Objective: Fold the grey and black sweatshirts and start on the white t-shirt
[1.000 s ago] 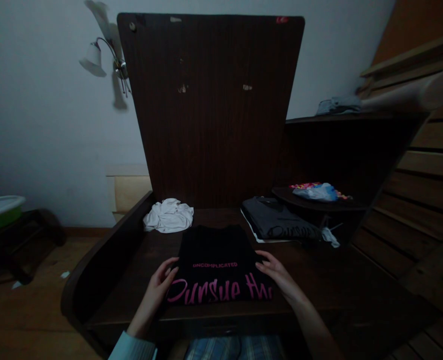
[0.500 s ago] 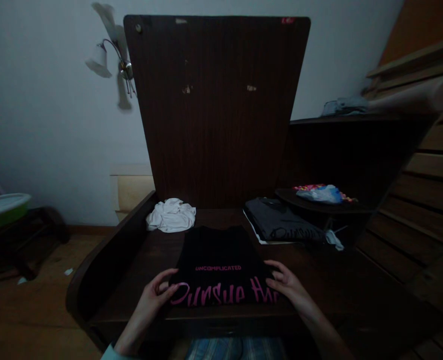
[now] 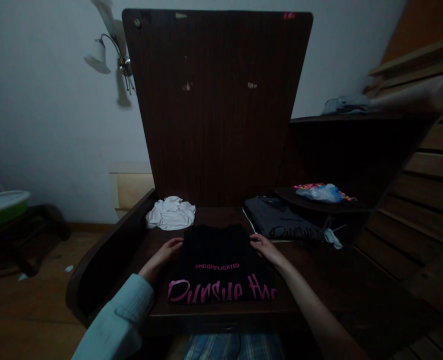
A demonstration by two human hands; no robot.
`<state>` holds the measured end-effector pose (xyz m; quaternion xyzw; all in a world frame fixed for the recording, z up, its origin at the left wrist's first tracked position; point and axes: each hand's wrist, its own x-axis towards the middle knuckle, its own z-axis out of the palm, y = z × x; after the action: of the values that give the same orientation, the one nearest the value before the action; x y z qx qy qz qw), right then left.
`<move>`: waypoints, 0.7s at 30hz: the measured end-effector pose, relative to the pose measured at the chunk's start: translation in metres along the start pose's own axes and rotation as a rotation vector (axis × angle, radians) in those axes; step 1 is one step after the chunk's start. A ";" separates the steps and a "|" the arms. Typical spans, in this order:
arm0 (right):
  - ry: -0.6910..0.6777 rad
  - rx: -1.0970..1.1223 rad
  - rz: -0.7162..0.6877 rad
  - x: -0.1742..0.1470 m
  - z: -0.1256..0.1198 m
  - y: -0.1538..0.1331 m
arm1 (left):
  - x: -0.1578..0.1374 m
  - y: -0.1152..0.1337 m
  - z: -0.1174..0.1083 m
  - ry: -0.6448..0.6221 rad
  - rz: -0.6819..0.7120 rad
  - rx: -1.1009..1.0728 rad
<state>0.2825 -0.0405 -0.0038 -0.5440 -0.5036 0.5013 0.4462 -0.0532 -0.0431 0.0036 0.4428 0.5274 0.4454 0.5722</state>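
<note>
A folded black T-shirt with pink lettering lies flat on the dark wooden desk top in front of me. At its left side, my left hand has its fingers closed on the cloth edge; the thumb is mostly hidden. My right hand holds the opposite edge, with the fingers bent over the fabric. Behind it to the right rests a folded dark grey shirt with black lettering, on top of something white. A crumpled white cloth sits at the back left.
The desk has a raised side wall at left and a tall dark back panel. A small shelf at right carries a plastic bag. A wall lamp hangs left; a green basin stands on a low stool.
Both hands have slid from the T-shirt's lower corners farther away from me along its sides, to near its upper part. The shirt stays in place.
</note>
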 end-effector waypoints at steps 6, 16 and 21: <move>0.054 0.048 -0.134 0.002 0.007 0.015 | 0.012 -0.012 0.000 0.022 0.038 -0.060; 0.285 -0.014 -0.341 -0.002 -0.001 0.009 | 0.007 -0.007 -0.005 0.171 0.352 0.154; 0.311 -0.201 -0.331 0.002 0.000 0.023 | 0.007 -0.009 -0.003 0.169 0.450 0.451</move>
<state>0.2852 -0.0404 -0.0265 -0.5662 -0.5584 0.2789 0.5383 -0.0550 -0.0381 -0.0067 0.6254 0.5471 0.4679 0.3011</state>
